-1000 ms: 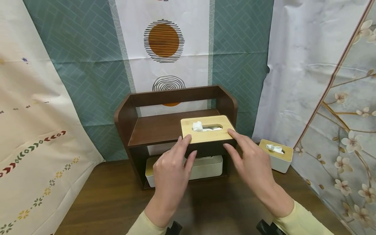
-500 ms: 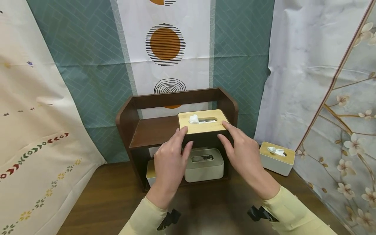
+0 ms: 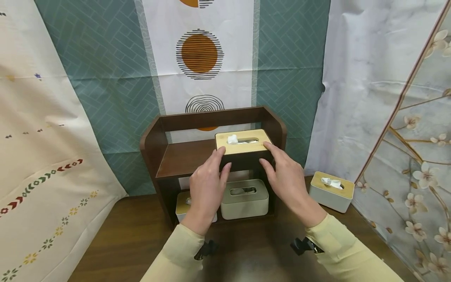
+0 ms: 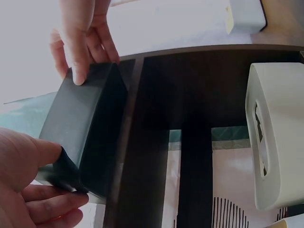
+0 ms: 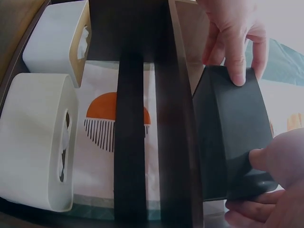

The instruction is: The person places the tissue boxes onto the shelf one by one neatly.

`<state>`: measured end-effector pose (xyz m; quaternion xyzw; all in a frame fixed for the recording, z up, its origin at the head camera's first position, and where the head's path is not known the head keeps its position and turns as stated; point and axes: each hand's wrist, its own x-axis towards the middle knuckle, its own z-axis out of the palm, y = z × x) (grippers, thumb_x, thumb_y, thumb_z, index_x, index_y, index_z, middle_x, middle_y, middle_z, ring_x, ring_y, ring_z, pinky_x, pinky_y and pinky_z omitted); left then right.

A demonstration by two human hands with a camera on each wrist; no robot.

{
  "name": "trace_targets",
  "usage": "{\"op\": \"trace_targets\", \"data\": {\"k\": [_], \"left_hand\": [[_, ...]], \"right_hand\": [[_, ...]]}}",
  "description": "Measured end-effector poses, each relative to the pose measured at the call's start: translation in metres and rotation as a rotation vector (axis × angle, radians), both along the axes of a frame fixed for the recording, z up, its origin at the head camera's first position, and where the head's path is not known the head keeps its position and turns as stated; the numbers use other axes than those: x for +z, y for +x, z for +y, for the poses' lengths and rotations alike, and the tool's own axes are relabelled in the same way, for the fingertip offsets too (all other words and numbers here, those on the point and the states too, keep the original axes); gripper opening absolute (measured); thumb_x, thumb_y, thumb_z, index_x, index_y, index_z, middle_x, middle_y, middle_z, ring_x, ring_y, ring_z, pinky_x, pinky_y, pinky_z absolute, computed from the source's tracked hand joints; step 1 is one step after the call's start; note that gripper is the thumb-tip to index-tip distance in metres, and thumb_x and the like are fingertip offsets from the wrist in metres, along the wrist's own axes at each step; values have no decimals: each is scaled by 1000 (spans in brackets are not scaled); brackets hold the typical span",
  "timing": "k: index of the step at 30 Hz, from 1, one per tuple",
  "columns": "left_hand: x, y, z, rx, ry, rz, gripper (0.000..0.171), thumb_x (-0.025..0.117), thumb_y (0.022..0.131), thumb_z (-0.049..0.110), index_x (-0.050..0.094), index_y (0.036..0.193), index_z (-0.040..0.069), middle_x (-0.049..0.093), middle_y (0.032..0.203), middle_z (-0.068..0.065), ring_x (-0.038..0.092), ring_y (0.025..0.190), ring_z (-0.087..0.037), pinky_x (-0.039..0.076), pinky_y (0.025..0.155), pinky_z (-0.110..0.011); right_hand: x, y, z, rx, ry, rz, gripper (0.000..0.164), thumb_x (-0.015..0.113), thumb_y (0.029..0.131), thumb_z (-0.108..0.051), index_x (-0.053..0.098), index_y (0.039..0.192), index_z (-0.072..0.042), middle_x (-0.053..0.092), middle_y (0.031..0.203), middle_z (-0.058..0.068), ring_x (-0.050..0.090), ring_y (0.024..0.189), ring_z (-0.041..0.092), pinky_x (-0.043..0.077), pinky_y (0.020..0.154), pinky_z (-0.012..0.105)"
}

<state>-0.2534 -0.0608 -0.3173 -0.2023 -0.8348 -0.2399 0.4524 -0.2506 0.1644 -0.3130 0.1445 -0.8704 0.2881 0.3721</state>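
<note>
A black tissue box (image 3: 243,160) with a light wooden lid (image 3: 243,147) and white tissue in its slot is held between both hands at the upper shelf's right half. My left hand (image 3: 208,178) grips its left end, thumb on the front face. At the other end my right hand (image 3: 287,174) grips it the same way. In the left wrist view the black tissue box (image 4: 76,114) sits against the shelf board's edge, and the right wrist view shows the box (image 5: 237,137) with a thumb pressed on its front at each end.
The dark brown two-tier shelf (image 3: 183,157) stands on a wooden table (image 3: 116,235) before patterned cloths. On its lower level are a grey-green tissue box (image 3: 244,205) and a white, wooden-lidded tissue box (image 3: 181,211). Another wooden-lidded tissue box (image 3: 329,197) stands right of the shelf.
Both hands have carried the black tissue box forward and slightly left, deeper over the upper shelf. The grey-green box below has come more into sight.
</note>
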Motion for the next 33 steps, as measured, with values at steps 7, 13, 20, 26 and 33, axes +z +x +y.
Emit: {"op": "trace_targets", "data": {"k": [7, 13, 20, 26, 33], "left_hand": [[1, -13, 2, -7, 24, -53, 49, 81, 104, 22, 68, 149, 9, 72, 143, -16, 79, 109, -38, 66, 80, -56], [0, -23, 2, 3, 22, -71, 50, 81, 104, 23, 66, 150, 9, 71, 144, -16, 79, 105, -39, 66, 81, -56], [-5, -30, 2, 23, 17, -101, 51, 80, 105, 25, 66, 151, 10, 71, 144, -17, 80, 99, -40, 65, 79, -56], [-8, -32, 3, 37, 13, -118, 50, 79, 106, 25, 65, 151, 10, 72, 143, -17, 80, 89, -40, 65, 76, -56], [-10, -33, 3, 46, 10, -154, 53, 78, 106, 26, 63, 155, 12, 69, 147, -16, 80, 94, -38, 65, 81, -55]], "right_hand": [[2, -11, -2, -6, 16, -9, 56, 77, 106, -14, 58, 159, -8, 65, 153, 18, 72, 122, 44, 58, 96, 64], [4, -18, -5, -13, 25, -35, 56, 75, 107, -13, 57, 159, -8, 64, 154, 19, 73, 116, 46, 59, 92, 65], [1, -24, -7, -25, 33, -79, 56, 75, 107, -11, 57, 159, -9, 64, 154, 20, 75, 107, 48, 59, 90, 66], [-1, -27, -8, -25, 31, -92, 55, 75, 106, -11, 58, 158, -8, 64, 153, 21, 75, 109, 48, 59, 92, 66], [-2, -29, -7, -34, 41, -97, 54, 75, 106, -12, 58, 158, -9, 65, 153, 21, 75, 110, 48, 59, 93, 65]]}}
